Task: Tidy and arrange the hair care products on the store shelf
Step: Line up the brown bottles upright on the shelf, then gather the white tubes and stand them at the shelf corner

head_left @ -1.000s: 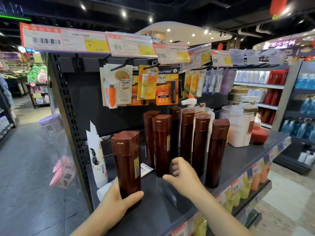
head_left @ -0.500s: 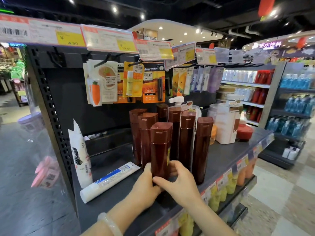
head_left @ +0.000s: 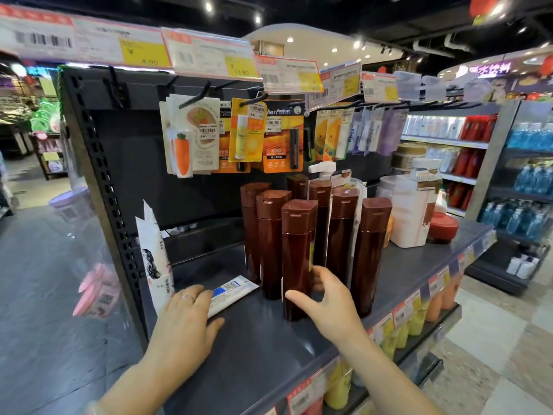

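Note:
Several tall brown bottles stand grouped on the dark shelf [head_left: 263,348]. The front brown bottle [head_left: 297,253] stands upright at the group's near edge. My right hand [head_left: 329,304] curls around its lower part, thumb in front, fingers behind. My left hand [head_left: 185,322] lies flat with fingers spread on the near end of a white tube [head_left: 232,292] that lies on the shelf to the left of the bottles. A white pouch [head_left: 154,256] leans upright at the shelf's left end.
A white pump bottle [head_left: 323,169], a white container [head_left: 411,211] and a red lidded jar [head_left: 443,227] stand to the right behind the bottles. Carded products [head_left: 242,136] hang on hooks above. Price tags [head_left: 209,55] line the top rail. Yellow and orange bottles [head_left: 398,333] fill the shelf below.
My left hand let go of the front brown bottle and moved left onto the white tube. My right hand stays at the bottle, which now stands in front of the group.

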Action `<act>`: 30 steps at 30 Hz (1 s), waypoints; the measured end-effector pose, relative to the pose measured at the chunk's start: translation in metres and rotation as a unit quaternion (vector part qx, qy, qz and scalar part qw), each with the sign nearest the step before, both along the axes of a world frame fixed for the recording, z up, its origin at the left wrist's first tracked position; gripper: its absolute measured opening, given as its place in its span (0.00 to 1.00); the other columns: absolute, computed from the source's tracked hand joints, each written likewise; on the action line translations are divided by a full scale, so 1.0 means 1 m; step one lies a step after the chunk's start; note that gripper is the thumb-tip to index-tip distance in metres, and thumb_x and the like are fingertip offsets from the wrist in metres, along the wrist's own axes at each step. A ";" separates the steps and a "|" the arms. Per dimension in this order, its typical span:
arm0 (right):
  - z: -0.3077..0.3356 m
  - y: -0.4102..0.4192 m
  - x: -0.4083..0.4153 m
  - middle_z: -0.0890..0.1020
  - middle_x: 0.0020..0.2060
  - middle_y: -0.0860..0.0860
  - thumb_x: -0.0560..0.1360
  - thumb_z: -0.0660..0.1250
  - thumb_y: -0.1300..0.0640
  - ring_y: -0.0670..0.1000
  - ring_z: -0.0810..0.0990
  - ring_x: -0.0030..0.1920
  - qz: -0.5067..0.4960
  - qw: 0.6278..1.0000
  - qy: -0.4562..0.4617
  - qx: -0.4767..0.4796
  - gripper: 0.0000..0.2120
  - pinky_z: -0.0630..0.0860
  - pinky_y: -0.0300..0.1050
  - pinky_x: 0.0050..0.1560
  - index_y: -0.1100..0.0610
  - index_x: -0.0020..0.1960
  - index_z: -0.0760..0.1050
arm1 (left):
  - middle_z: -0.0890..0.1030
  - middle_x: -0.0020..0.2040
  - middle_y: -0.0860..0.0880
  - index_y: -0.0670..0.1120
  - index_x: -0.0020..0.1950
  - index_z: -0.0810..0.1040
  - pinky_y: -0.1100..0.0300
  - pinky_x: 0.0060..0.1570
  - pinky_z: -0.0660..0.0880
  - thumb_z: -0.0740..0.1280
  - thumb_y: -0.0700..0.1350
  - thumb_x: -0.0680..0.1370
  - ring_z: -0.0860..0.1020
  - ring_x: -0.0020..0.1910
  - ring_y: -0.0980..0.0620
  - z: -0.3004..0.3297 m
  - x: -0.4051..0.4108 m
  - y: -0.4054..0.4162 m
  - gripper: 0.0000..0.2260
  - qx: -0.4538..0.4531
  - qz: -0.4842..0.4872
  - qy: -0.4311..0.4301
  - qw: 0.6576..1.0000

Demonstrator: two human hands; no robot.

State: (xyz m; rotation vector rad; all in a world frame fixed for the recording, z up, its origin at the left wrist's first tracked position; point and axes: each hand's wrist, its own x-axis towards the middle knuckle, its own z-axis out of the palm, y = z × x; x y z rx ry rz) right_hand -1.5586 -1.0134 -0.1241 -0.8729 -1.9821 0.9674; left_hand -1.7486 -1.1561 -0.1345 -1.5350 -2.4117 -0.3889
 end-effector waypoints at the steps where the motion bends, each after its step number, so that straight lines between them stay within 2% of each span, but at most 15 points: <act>1: -0.001 0.000 -0.001 0.79 0.54 0.46 0.68 0.73 0.49 0.44 0.77 0.53 -0.006 1.000 0.001 0.000 0.22 0.73 0.37 0.55 0.52 0.59 0.74 | 0.83 0.49 0.41 0.41 0.51 0.81 0.47 0.45 0.79 0.79 0.48 0.60 0.81 0.44 0.40 -0.001 -0.001 0.000 0.23 -0.015 0.014 0.000 1.000; 3: -0.004 0.001 -0.003 0.79 0.54 0.46 0.68 0.74 0.48 0.45 0.77 0.53 -0.020 1.000 0.001 -0.001 0.23 0.74 0.39 0.56 0.52 0.60 0.73 | 0.83 0.50 0.41 0.42 0.52 0.80 0.49 0.46 0.78 0.78 0.51 0.61 0.82 0.44 0.40 -0.003 -0.001 0.001 0.24 -0.040 0.042 0.016 0.998; 6: -0.007 0.001 -0.006 0.79 0.53 0.45 0.67 0.74 0.46 0.45 0.77 0.53 -0.044 0.999 0.004 -0.004 0.24 0.75 0.43 0.56 0.51 0.59 0.73 | 0.84 0.44 0.43 0.43 0.52 0.80 0.53 0.39 0.77 0.78 0.52 0.62 0.81 0.38 0.42 -0.001 0.002 0.002 0.23 -0.053 0.044 0.030 0.997; 8: -0.009 0.000 -0.006 0.79 0.53 0.44 0.66 0.73 0.45 0.45 0.77 0.53 -0.053 0.999 0.006 -0.003 0.24 0.76 0.45 0.56 0.50 0.59 0.73 | 0.81 0.52 0.44 0.45 0.62 0.74 0.53 0.47 0.74 0.70 0.52 0.72 0.79 0.47 0.43 0.005 0.007 0.005 0.21 -0.056 0.050 -0.003 0.997; 10: -0.010 -0.001 -0.007 0.78 0.54 0.44 0.66 0.73 0.43 0.45 0.77 0.53 -0.057 0.998 0.009 -0.003 0.25 0.77 0.46 0.56 0.49 0.60 0.72 | 0.77 0.59 0.46 0.47 0.67 0.67 0.55 0.53 0.71 0.62 0.52 0.76 0.76 0.55 0.45 0.006 0.008 0.008 0.20 -0.042 0.048 0.012 0.998; 12: -0.010 -0.002 -0.006 0.78 0.54 0.44 0.67 0.73 0.44 0.44 0.77 0.53 -0.056 0.998 0.014 -0.008 0.25 0.77 0.45 0.56 0.49 0.60 0.72 | 0.75 0.60 0.47 0.47 0.67 0.65 0.58 0.54 0.70 0.60 0.53 0.77 0.75 0.57 0.48 0.008 0.010 0.011 0.20 -0.044 0.057 0.006 0.997; 16: -0.010 -0.004 -0.005 0.75 0.53 0.44 0.65 0.75 0.47 0.44 0.75 0.53 -0.078 0.996 0.044 -0.003 0.29 0.75 0.40 0.55 0.49 0.62 0.69 | 0.77 0.57 0.46 0.46 0.61 0.69 0.59 0.52 0.71 0.62 0.53 0.76 0.75 0.56 0.48 0.012 0.008 0.014 0.17 -0.060 0.079 -0.055 0.994; 17: -0.010 -0.006 -0.004 0.74 0.51 0.44 0.65 0.75 0.47 0.43 0.75 0.51 -0.095 0.993 0.071 0.016 0.28 0.74 0.37 0.54 0.49 0.61 0.69 | 0.77 0.57 0.46 0.46 0.61 0.69 0.59 0.51 0.71 0.62 0.53 0.76 0.75 0.56 0.48 0.014 0.010 0.013 0.17 -0.052 0.082 -0.078 0.992; 19: -0.010 -0.014 -0.001 0.73 0.45 0.44 0.66 0.74 0.45 0.42 0.74 0.47 -0.119 0.975 0.144 0.123 0.22 0.72 0.32 0.49 0.49 0.56 0.71 | 0.76 0.58 0.46 0.46 0.64 0.69 0.59 0.50 0.70 0.63 0.52 0.76 0.74 0.56 0.48 0.014 0.013 0.009 0.19 -0.003 0.083 -0.129 0.988; 21: -0.014 -0.023 -0.001 0.75 0.41 0.46 0.69 0.70 0.47 0.43 0.74 0.43 -0.077 0.953 0.182 0.230 0.14 0.73 0.32 0.46 0.54 0.48 0.75 | 0.74 0.61 0.46 0.44 0.69 0.66 0.60 0.55 0.68 0.64 0.51 0.76 0.72 0.60 0.48 0.014 0.017 0.004 0.23 0.078 0.079 -0.188 0.976; 22: -0.016 -0.029 -0.004 0.75 0.39 0.47 0.71 0.69 0.47 0.43 0.75 0.41 -0.031 0.952 0.179 0.245 0.13 0.74 0.33 0.43 0.57 0.45 0.76 | 0.73 0.61 0.45 0.44 0.70 0.65 0.60 0.57 0.66 0.65 0.50 0.76 0.71 0.61 0.48 0.015 0.019 0.002 0.24 0.121 0.071 -0.221 0.965; 24: -0.015 -0.045 -0.015 0.77 0.39 0.46 0.72 0.65 0.40 0.43 0.76 0.40 0.074 0.969 0.128 0.198 0.18 0.74 0.34 0.41 0.57 0.44 0.78 | 0.72 0.60 0.46 0.45 0.69 0.67 0.63 0.57 0.65 0.67 0.47 0.75 0.69 0.59 0.52 0.016 0.025 0.001 0.24 0.204 0.039 -0.281 0.937; 26: -0.012 -0.057 -0.030 0.77 0.47 0.41 0.68 0.64 0.34 0.41 0.76 0.48 0.150 0.982 0.023 0.110 0.25 0.72 0.30 0.47 0.53 0.54 0.76 | 0.72 0.58 0.50 0.48 0.66 0.69 0.66 0.53 0.65 0.69 0.44 0.73 0.70 0.55 0.56 0.015 0.032 0.001 0.23 0.258 0.005 -0.327 0.909; 28: -0.012 -0.061 -0.046 0.76 0.54 0.41 0.70 0.66 0.40 0.39 0.76 0.54 0.172 0.983 -0.050 0.047 0.25 0.72 0.31 0.55 0.51 0.62 0.72 | 0.72 0.56 0.53 0.53 0.61 0.70 0.72 0.48 0.68 0.71 0.40 0.71 0.72 0.54 0.57 0.012 0.037 0.000 0.21 0.301 -0.016 -0.384 0.873; 30: -0.009 -0.064 -0.058 0.80 0.55 0.42 0.71 0.66 0.44 0.40 0.78 0.54 0.183 0.982 -0.037 -0.019 0.21 0.74 0.41 0.60 0.48 0.62 0.72 | 0.72 0.54 0.55 0.60 0.54 0.68 0.72 0.47 0.72 0.72 0.38 0.70 0.74 0.54 0.59 0.007 0.036 -0.004 0.23 0.328 -0.039 -0.405 0.853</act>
